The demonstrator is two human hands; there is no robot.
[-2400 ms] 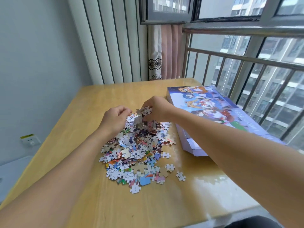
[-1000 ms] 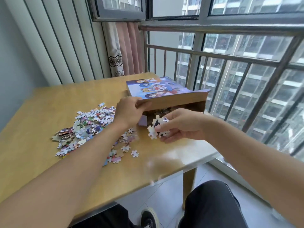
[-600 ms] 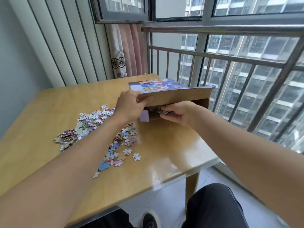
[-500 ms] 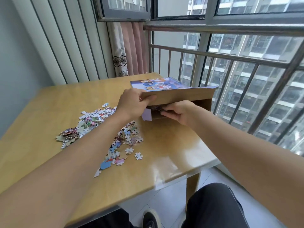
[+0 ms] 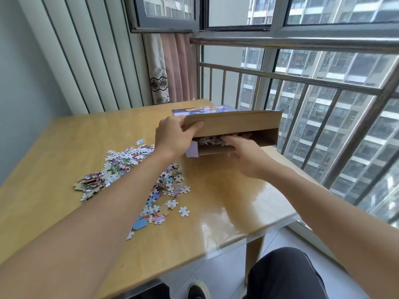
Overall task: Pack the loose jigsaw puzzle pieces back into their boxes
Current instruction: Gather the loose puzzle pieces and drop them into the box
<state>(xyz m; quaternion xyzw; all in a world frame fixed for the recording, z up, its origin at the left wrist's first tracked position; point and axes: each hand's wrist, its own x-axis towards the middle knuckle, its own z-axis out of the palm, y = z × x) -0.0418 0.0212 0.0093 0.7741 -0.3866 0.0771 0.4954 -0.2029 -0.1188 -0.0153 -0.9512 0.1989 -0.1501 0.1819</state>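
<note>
A flat puzzle box (image 5: 235, 124) with a cartoon picture on its lid lies at the table's far right. Its brown end flap is lifted. My left hand (image 5: 174, 134) grips that flap's left corner, thumb underneath. Inside the opening lie several puzzle pieces (image 5: 212, 140). My right hand (image 5: 244, 154) is at the box mouth with fingers stretched toward those pieces; I see nothing held in it. A heap of loose jigsaw pieces (image 5: 129, 160) is spread on the wooden table (image 5: 64, 147) left of the box, partly hidden by my left forearm.
A metal railing (image 5: 302, 83) and window stand right behind the box along the table's right side. A pink curtain (image 5: 174, 67) hangs at the far corner. The table's near edge is above my knee (image 5: 285, 275) and shoe.
My right hand carried a handful of pieces from the heap into the box opening and now lies open at the mouth. My left hand keeps the flap lifted.
</note>
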